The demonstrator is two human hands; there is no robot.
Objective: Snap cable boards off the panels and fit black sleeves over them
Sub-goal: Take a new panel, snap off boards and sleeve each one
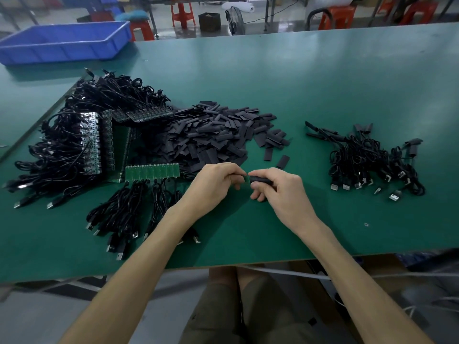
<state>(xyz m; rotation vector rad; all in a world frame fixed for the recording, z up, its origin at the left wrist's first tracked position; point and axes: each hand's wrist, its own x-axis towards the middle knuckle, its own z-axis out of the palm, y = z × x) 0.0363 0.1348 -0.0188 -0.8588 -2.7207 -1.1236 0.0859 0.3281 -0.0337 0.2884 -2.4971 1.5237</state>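
Sleeving under way above the bench [323,95]: fingers of the left hand [216,186] pinch a cable board [246,179], those of the right hand [278,192] grip a black sleeve [260,180] just beside it. Any tilt could snag the sleeve mouth on a board corner.

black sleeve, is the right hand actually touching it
Touching. The head view shows the right hand's thumb and forefinger pinched round the black sleeve, while the left hand pinches the cable board at its open end.
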